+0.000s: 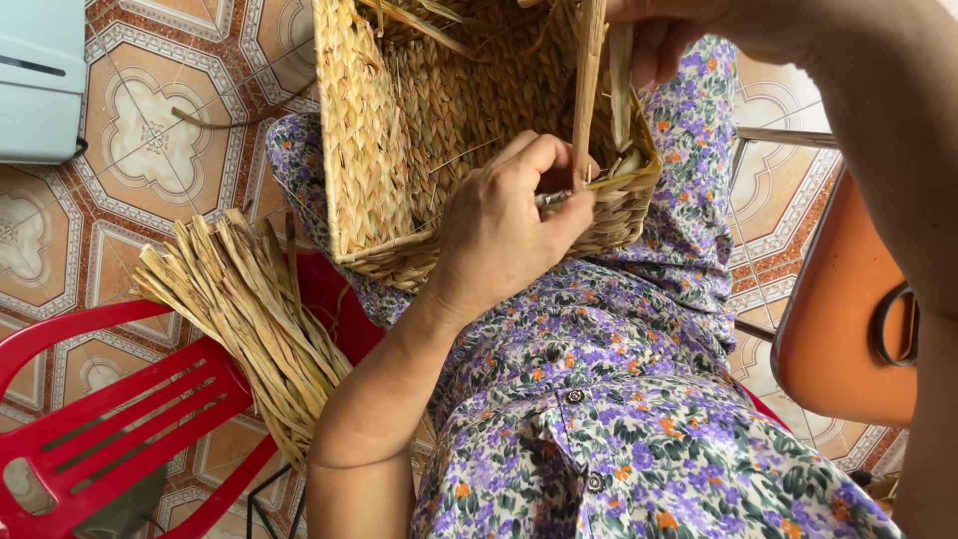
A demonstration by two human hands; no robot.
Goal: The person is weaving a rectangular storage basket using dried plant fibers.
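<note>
A woven straw basket (379, 130) rests on my lap, its opening facing me. My left hand (504, 225) reaches into the basket and pinches the woven rim at its near right corner. My right hand (664, 35) is at the top edge of the view, fingers closed on a pale straw strand (587, 90) that runs down to the rim by my left fingers. A second strand stands beside it. Most of my right hand is cut off by the frame.
A bundle of dried straw strands (249, 319) lies on a red plastic chair (110, 419) at my left. An orange object with a dark handle (848, 329) sits at my right. A pale blue box (40, 80) stands top left on the patterned tile floor (150, 130).
</note>
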